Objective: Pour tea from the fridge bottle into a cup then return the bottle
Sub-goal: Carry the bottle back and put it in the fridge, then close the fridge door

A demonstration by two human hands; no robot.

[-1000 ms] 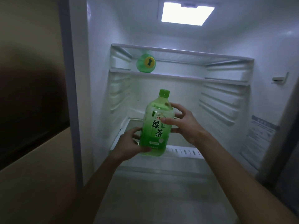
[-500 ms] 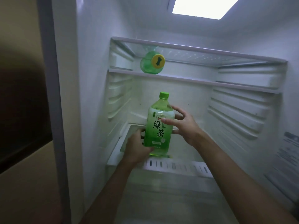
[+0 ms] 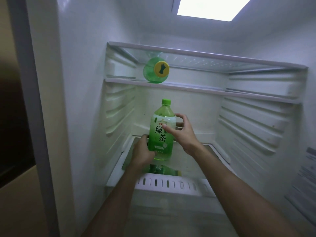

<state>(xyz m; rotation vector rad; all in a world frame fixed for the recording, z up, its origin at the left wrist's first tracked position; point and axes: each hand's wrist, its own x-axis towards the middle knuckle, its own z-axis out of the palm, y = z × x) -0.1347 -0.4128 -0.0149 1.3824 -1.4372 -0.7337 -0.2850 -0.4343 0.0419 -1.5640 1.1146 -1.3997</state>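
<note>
Inside, an open fridge compartment is recorded. All places are given from the tea bottle [image 3: 161,134], which is held upright low in the middle of the compartment, its green cap [image 3: 166,101] on top.

Far left of it, a beige surface [image 3: 17,202] outside the fridge and the white left wall [image 3: 82,117] are seen.

Up and slightly left of it, a second green bottle [image 3: 155,70] is laid on its side on the upper shelf [image 3: 205,90], a yellow disc on the end turned toward the camera.

Just left of it, the left grip [image 3: 143,154] is wrapped round the bottle's lower body, fingers and thumb curled on it.

Below its base, a glass shelf [image 3: 201,156] is seen, with a green reflection on it. Whether base and glass are touching cannot be told.

Just right of it, the right grip [image 3: 184,134] is clasped on the upper body, thumb pressed on the label front and fingers curled behind the shoulder.

Below and nearer the camera, a white slotted rail [image 3: 171,183] is noted.

Far right, a ribbed side wall [image 3: 248,130] and a printed sticker [image 3: 307,170] are seen, the text unreadable.

Up and right, a lit ceiling panel [image 3: 210,7] is noted.
</note>
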